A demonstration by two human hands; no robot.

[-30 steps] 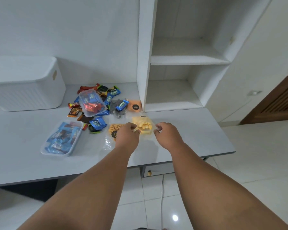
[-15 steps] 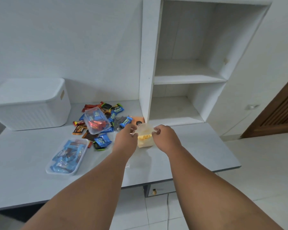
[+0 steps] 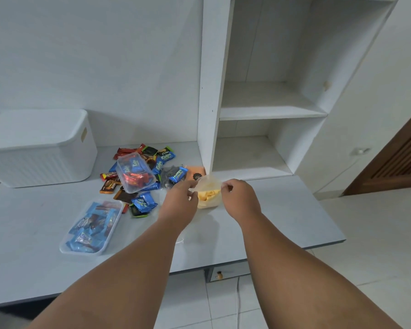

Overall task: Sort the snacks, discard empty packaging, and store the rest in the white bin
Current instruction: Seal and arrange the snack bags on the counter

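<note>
A clear plastic bag of yellow chips (image 3: 208, 194) hangs just above the grey table (image 3: 282, 210). My left hand (image 3: 179, 201) pinches its top left edge and my right hand (image 3: 237, 198) pinches its top right edge. Left of the hands lies a pile of blue, red and brown snack packets (image 3: 150, 162). A clear tub (image 3: 134, 172) with red and blue snacks sits on the pile. A second clear tub (image 3: 93, 226) full of blue packets stands nearer the front. The white bin (image 3: 38, 148) with its lid on stands at the table's back left.
An orange pouch (image 3: 195, 173) lies behind the bag, against the foot of the white shelf unit (image 3: 211, 91). Its open shelves rise at the right. A brown door (image 3: 394, 167) is at the far right. Tiled floor lies below the table edge.
Both hands have lifted the chip bag off the table and hold it upright by its top edge. The view has tilted upward, showing more of the shelves.
</note>
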